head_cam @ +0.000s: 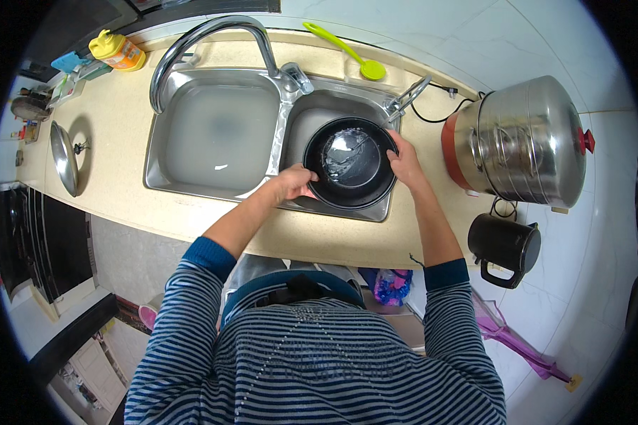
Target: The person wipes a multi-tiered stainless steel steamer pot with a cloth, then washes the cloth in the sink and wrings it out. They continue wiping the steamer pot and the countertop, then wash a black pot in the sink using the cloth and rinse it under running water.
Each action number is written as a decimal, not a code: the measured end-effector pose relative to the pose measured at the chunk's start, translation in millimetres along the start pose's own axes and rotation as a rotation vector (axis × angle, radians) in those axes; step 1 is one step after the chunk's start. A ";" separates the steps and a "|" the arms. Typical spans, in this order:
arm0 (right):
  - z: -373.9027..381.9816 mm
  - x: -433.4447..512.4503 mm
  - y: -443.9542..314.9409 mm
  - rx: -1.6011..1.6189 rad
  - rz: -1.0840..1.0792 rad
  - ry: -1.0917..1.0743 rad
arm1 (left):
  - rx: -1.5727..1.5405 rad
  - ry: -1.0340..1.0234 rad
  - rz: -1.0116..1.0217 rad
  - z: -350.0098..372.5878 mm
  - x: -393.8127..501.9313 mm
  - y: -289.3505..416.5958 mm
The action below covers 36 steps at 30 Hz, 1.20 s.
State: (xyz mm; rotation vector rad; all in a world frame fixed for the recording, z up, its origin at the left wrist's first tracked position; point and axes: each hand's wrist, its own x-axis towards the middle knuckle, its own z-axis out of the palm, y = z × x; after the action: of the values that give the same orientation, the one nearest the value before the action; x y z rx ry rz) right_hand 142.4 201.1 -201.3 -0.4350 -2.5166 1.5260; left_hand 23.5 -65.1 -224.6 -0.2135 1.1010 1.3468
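Observation:
Between my two hands is a round black pot (369, 167), wet inside, with a little water shining on its bottom. My left hand (296, 182) grips its left rim, thumb over the edge. On the opposite side my right hand (403, 159) holds the upper right rim. The pot is over the right basin (304, 119) of a double stainless steel sink and hides most of that basin. Cloudy water fills the left basin (220, 141). A curved chrome faucet (220, 22) arches over the left basin, and a smaller tap (412, 96) stands at the sink's right rear corner.
A lime-green long-handled spoon (343, 48) lies behind the sink. To the right stand a steel steamer pot (526, 141) and a black electric kettle (500, 244). A domed pot lid (65, 159) and a yellow jug (118, 52) are on the left counter (114, 186).

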 end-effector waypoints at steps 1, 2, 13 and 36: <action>3.3 -0.7 4.9 0.020 -0.009 0.027 | 0.045 0.189 0.029 9.4 0.9 -5.0; 6.8 -2.0 10.8 0.059 -0.075 0.047 | 0.099 0.236 0.056 16.4 -1.6 -8.0; 75.5 -0.7 24.4 -0.501 0.474 0.238 | 0.418 0.248 -0.039 13.9 -28.3 74.6; -7.3 89.0 61.2 1.098 0.856 0.411 | 0.115 0.355 0.252 11.9 -38.8 26.7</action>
State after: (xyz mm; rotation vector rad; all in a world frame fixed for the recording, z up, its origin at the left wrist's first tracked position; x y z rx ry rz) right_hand 70.4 263.2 -253.0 -1.4638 -0.8939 2.4054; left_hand 13.2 -75.0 -178.2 -0.2411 1.5399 1.4978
